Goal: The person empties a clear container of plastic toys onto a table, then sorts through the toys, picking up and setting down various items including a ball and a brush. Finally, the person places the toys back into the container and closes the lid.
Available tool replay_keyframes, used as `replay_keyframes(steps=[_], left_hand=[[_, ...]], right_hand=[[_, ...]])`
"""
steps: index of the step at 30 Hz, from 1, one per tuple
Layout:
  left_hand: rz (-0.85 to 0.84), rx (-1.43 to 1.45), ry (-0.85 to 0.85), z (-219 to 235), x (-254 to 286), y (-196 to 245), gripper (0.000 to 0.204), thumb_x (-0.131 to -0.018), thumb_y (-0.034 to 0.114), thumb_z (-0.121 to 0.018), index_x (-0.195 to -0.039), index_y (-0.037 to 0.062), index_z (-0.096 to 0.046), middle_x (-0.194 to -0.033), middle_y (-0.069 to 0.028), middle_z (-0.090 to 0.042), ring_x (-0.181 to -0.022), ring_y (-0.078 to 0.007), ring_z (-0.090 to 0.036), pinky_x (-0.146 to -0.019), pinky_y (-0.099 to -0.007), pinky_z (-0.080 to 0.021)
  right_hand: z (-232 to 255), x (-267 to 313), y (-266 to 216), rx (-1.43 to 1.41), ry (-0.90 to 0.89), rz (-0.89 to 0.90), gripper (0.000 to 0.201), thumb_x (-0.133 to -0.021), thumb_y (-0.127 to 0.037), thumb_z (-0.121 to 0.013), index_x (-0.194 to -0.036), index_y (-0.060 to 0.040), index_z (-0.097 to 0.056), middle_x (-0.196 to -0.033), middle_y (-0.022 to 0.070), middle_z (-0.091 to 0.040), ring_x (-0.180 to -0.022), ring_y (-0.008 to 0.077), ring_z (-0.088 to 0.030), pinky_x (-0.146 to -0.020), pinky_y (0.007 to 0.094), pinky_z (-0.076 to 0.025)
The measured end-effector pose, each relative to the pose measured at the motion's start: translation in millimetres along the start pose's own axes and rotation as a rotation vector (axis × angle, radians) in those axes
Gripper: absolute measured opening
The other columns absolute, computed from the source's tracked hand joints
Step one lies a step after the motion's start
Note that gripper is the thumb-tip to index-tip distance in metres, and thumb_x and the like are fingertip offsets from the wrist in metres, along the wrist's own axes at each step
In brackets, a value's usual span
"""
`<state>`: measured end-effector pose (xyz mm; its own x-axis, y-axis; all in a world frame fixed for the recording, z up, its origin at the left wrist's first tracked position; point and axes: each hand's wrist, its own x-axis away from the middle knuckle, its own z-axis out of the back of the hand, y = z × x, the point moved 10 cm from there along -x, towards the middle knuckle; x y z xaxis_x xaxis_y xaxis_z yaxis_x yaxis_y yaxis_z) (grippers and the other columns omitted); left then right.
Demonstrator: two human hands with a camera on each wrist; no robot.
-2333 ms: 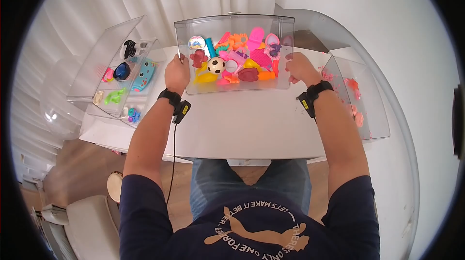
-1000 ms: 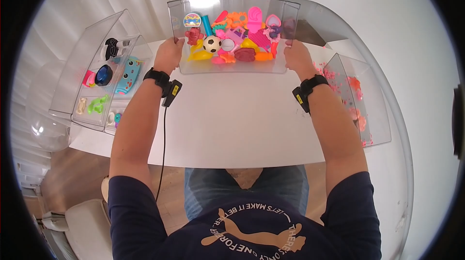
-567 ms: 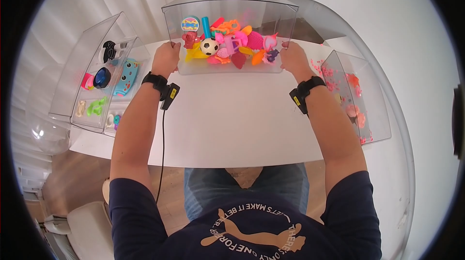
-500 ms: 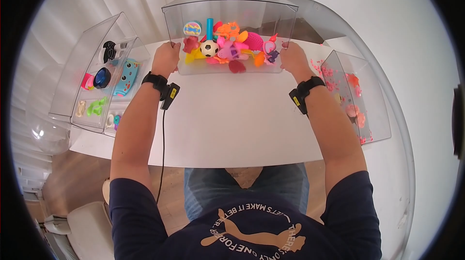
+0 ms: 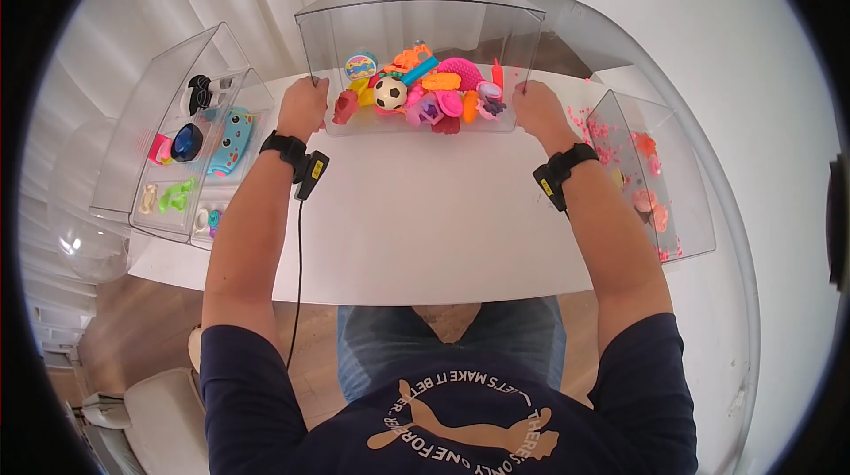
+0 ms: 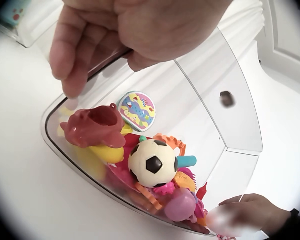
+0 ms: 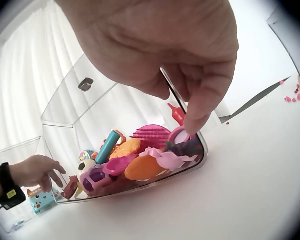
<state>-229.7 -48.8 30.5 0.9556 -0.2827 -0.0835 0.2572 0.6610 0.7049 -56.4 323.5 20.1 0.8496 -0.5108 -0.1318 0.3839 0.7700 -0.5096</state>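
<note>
since the frame half a second before, the toys had slid down and settled in a heap along the near bottom edge of the clear bin [image 5: 416, 10]; the teal tube [image 5: 421, 69] that had stood upright now lay slanted across the pile, and the round egg-print disc [image 5: 360, 65] had dropped lower. the bin itself sat in the same spot at the far middle of the white worktop [image 5: 443, 218].

i saw my left hand [image 5: 302, 108] with its grip curled over the bin's left edge, thumb outside and fingers hooked on the wall, as the left wrist view showed [image 6: 90, 40]. my right hand [image 5: 535, 109] had its grip pinched on the right edge the same way, fingertips pressing the clear wall [image 7: 197, 122]. both hands were clamped on the bin.

inside, the soccer ball [image 5: 390, 92] rested near the left of the heap, just beside the dark red hippo toy [image 6: 95, 125], which lay against the left corner. a pink brush [image 7: 152, 136] leaned toward the right side, with an orange piece [image 7: 142, 167] and pink bits below it.

to my left, a divided clear tray [image 5: 142, 209] held a blue game controller toy [image 5: 228, 140], a dark round piece [image 5: 186, 143] and a green item [image 5: 177, 196]. to my right stood another clear bin [image 5: 682, 209] with pink pieces in it, and small pink crumbs lay on the worktop beside it.
</note>
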Motion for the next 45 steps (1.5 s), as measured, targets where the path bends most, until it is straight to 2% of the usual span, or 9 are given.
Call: replay_keyframes(steps=[4,7,13,28,31,34,37,40,45], left_hand=[[0.005,0.062,0.013,-4,7,-4,0.042,-0.099,0.027,-0.047,-0.078,-0.0060,-0.061,-0.061,-0.0144,-0.062,-0.047,-0.0257,-0.064,-0.049,-0.0360,-0.053],[0.003,0.032,0.017,-7,8,-9,0.042,-0.099,0.028,-0.048,-0.076,-0.0054,-0.061,-0.060,-0.0127,-0.062,-0.046,-0.0250,-0.064,-0.050,-0.0357,-0.053],[0.020,0.064,0.007,-9,15,-14,0.042,-0.098,0.029,-0.049,-0.077,-0.0048,-0.063,-0.059,-0.0109,-0.063,-0.047,-0.0231,-0.063,-0.050,-0.0350,-0.053],[0.068,0.027,-0.007,-13,27,-27,0.048,-0.098,0.035,-0.051,-0.080,-0.0078,-0.063,-0.062,-0.0156,-0.064,-0.049,-0.0256,-0.066,-0.053,-0.0359,-0.054],[0.111,-0.017,-0.066,-14,34,-30,0.043,-0.096,0.034,-0.055,-0.097,-0.0078,-0.065,-0.073,-0.0143,-0.065,-0.048,-0.0214,-0.064,-0.044,-0.0312,-0.052],[0.107,-0.124,-0.091,-4,47,-20,0.047,-0.096,0.036,-0.054,-0.090,-0.0095,-0.064,-0.064,-0.0180,-0.065,-0.048,-0.0262,-0.066,-0.052,-0.0354,-0.054],[0.153,-0.259,-0.110,5,55,-22,0.044,-0.092,0.035,-0.058,-0.088,-0.0077,-0.066,-0.072,-0.0206,-0.067,-0.061,-0.0309,-0.069,-0.060,-0.0382,-0.056],[-0.005,-0.388,-0.080,5,50,-32,0.037,-0.088,0.033,-0.062,-0.089,-0.0041,-0.069,-0.084,-0.0209,-0.070,-0.079,-0.0354,-0.069,-0.073,-0.0411,-0.055],[-0.151,-0.404,-0.078,-5,75,7,0.029,-0.084,0.028,-0.066,-0.096,0.0007,-0.070,-0.091,-0.0186,-0.071,-0.091,-0.0364,-0.067,-0.081,-0.0431,-0.053]], right_hand=[[-6,2,4,0.089,-0.058,-0.004,0.034,-0.093,-0.025,-0.051,-0.096,0.0034,-0.068,-0.098,0.0276,-0.068,-0.095,0.0435,-0.065,-0.085,0.0486,-0.051],[-8,5,8,0.080,0.023,0.023,0.037,-0.094,-0.024,-0.047,-0.094,0.0058,-0.068,-0.083,0.0253,-0.068,-0.081,0.0397,-0.067,-0.078,0.0471,-0.052],[-13,14,10,0.135,0.010,0.058,0.035,-0.094,-0.028,-0.050,-0.100,0.0013,-0.069,-0.101,0.0252,-0.069,-0.098,0.0413,-0.066,-0.086,0.0479,-0.052],[-16,37,12,0.160,-0.083,0.003,0.037,-0.090,-0.029,-0.054,-0.105,0.0009,-0.068,-0.105,0.0222,-0.070,-0.101,0.0390,-0.066,-0.090,0.0466,-0.051],[-6,58,11,0.158,-0.019,0.112,0.040,-0.088,-0.031,-0.057,-0.106,0.0028,-0.068,-0.102,0.0225,-0.070,-0.099,0.0397,-0.066,-0.090,0.0471,-0.051],[0,87,18,-0.032,-0.185,0.102,0.038,-0.088,-0.027,-0.062,-0.109,0.0041,-0.067,-0.094,0.0193,-0.070,-0.086,0.0319,-0.070,-0.078,0.0417,-0.055],[17,130,13,-0.399,-0.332,0.044,0.034,-0.088,-0.021,-0.066,-0.110,0.0046,-0.066,-0.084,0.0116,-0.068,-0.070,0.0179,-0.067,-0.062,0.0314,-0.053],[26,170,18,-0.601,-0.335,-0.014,0.027,-0.090,-0.015,-0.063,-0.111,0.0029,-0.067,-0.082,0.0039,-0.066,-0.059,0.0063,-0.057,-0.052,0.0208,-0.045],[1,222,44,-0.892,-0.337,-0.153,0.023,-0.092,-0.013,-0.063,-0.109,0.0017,-0.067,-0.081,0.0031,-0.065,-0.062,0.0066,-0.057,-0.053,0.0201,-0.043]])
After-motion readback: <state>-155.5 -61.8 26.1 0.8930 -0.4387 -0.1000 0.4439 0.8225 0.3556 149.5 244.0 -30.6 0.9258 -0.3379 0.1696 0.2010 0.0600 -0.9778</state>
